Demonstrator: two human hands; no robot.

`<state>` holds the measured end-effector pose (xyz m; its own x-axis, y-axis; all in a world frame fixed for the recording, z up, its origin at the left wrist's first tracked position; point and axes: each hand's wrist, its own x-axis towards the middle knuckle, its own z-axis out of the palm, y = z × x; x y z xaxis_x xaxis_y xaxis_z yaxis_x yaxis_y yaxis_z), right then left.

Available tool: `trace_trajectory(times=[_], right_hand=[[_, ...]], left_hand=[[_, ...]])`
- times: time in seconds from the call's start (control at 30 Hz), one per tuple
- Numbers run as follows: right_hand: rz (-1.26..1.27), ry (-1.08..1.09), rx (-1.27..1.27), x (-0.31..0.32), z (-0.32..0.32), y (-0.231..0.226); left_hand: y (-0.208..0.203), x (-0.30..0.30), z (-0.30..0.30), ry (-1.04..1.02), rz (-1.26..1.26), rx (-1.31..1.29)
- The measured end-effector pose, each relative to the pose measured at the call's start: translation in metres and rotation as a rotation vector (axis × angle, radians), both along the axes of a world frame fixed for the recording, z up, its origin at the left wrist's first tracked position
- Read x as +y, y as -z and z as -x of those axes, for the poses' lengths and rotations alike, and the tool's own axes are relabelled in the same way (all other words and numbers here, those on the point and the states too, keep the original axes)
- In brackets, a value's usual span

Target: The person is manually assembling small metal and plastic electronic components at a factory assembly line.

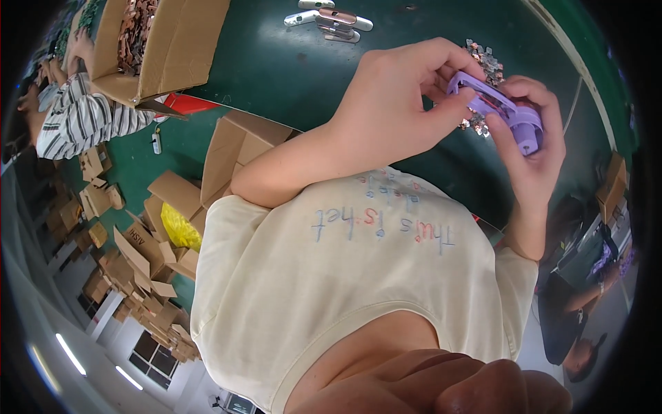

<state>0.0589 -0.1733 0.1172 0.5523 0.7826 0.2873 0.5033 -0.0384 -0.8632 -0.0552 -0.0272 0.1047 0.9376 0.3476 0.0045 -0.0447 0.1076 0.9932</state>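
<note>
Both my hands are raised over the dark green table [276, 65], holding one purple plastic casing [528, 132] between them. It has a long, narrow frame on the left and a rounded, stepped end on the right. My left hand [389, 100] pinches the frame's left end between thumb and fingers. Around the rounded end, the fingers of my right hand [547, 155] are closed, with the thumb against the near side. Something thin and reddish shows inside the frame; its kind is unclear. Behind the casing lies a pile of small shiny metal pieces [488, 63], partly hidden by my hands.
Several glossy oblong shells [338, 22] lie at the table's far side. A cardboard box [183, 52] of brownish metal parts stands at upper left. Below it are an open carton [238, 141] and a yellow bag [181, 224]. Other people [65, 127] work at left and right.
</note>
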Motion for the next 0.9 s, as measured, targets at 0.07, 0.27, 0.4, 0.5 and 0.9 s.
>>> trace_trajectory(times=[0.07,0.27,0.4,0.5,0.9], right_hand=[[0.071,0.065,0.257,-0.003,0.002,0.003],[-0.057,0.049,0.155,-0.001,-0.001,0.02],[-0.051,-0.006,0.093,0.006,-0.003,0.019],[0.183,-0.031,0.348,0.019,-0.017,0.016],[-0.114,0.322,0.869,0.148,-0.252,0.102]], left_hand=[[0.005,-0.002,-0.001,-0.056,-0.101,-0.028],[0.024,0.002,-0.006,-0.184,-0.568,-0.23],[0.032,0.005,-0.002,-0.22,-0.543,-0.336],[0.034,0.009,-0.003,-0.245,-0.477,-0.128],[0.066,0.072,0.022,-0.537,-1.172,0.266]])
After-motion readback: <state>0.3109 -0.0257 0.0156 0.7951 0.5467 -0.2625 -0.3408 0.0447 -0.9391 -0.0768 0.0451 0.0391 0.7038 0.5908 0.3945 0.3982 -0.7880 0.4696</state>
